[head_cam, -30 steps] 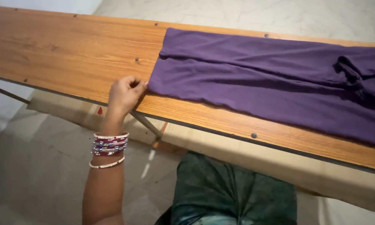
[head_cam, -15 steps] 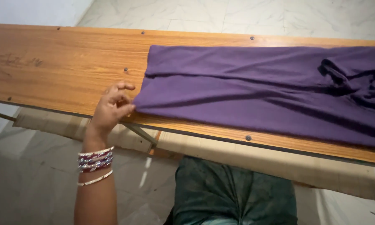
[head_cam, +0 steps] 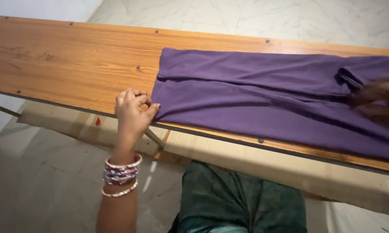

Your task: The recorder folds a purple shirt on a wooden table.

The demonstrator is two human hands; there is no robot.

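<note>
A purple garment [head_cam: 263, 99] lies spread lengthwise on a long wooden table [head_cam: 73, 69]. My left hand [head_cam: 133, 113], with several bangles on the wrist, pinches the garment's near left corner at the table's front edge. My right hand [head_cam: 378, 103] shows as a blur at the far right, resting on the bunched end of the cloth; its grip is unclear.
The table's front edge runs diagonally from left to lower right, with screws along it. Below it are a metal leg [head_cam: 153, 138], a pale tiled floor [head_cam: 39, 172] and my dark green clothing [head_cam: 242, 203].
My left hand stays pinched on the garment's corner. My right hand has come into view at the far right, on the cloth. The view has shifted slightly.
</note>
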